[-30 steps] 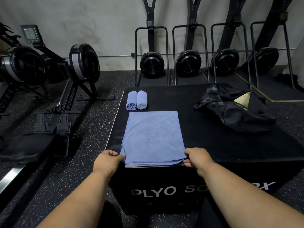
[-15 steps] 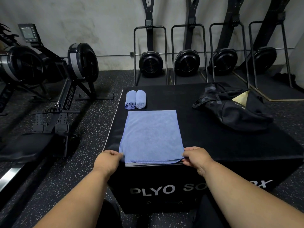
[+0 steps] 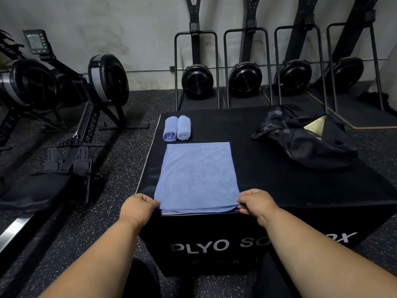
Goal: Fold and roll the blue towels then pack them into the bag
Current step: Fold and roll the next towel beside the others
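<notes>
A folded blue towel lies flat on the black plyo box, its near edge at the box's front rim. My left hand pinches the towel's near left corner. My right hand pinches its near right corner. Two rolled blue towels lie side by side just beyond the flat towel, at the box's far left. A black bag slumps on the box's far right, its opening showing a pale lining.
Rowing machines stand on the speckled floor to the left of the box. Several upright black machines line the wall behind it. The box top between the towel and the bag is bare black surface.
Both hands keep their hold on the towel's near corners; the towel lies as before. Only the camera has shifted slightly.
</notes>
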Demonstrator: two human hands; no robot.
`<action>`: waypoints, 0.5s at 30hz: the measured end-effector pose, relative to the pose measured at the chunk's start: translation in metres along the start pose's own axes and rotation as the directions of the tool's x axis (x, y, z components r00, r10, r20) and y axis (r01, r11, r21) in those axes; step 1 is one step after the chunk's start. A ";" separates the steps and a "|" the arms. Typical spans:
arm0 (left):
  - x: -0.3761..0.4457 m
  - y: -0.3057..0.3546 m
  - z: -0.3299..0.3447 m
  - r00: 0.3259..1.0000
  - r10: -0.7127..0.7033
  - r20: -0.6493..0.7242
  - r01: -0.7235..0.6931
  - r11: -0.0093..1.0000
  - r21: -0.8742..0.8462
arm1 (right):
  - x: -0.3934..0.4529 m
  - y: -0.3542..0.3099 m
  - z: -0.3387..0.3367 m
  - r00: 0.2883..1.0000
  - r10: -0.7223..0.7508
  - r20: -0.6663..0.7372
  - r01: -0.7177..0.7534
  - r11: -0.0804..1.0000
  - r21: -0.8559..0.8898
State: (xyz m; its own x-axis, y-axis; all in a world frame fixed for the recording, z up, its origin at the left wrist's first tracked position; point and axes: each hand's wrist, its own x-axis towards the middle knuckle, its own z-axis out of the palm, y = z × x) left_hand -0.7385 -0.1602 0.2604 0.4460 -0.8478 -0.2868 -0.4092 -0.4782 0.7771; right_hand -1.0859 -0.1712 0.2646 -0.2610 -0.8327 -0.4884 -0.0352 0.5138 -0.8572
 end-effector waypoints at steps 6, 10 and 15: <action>-0.004 0.005 0.000 1.000 -0.020 -0.017 0.021 0.998 0.054 | 0.000 0.000 0.001 1.000 -0.015 0.005 0.015 0.999 -0.035; -0.009 0.012 0.002 0.999 -0.027 0.029 0.025 0.997 0.069 | -0.006 0.000 0.000 0.996 -0.092 -0.003 0.091 0.990 -0.105; -0.014 0.010 0.004 0.997 -0.043 0.065 0.048 0.996 -0.073 | -0.009 0.004 -0.001 0.991 -0.130 -0.037 0.125 0.984 -0.123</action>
State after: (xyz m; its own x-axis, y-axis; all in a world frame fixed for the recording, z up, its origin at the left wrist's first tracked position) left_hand -0.7517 -0.1540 0.2701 0.4104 -0.8395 -0.3562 -0.3284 -0.5005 0.8011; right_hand -1.0848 -0.1617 0.2658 -0.2893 -0.8844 -0.3663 -0.1864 0.4274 -0.8847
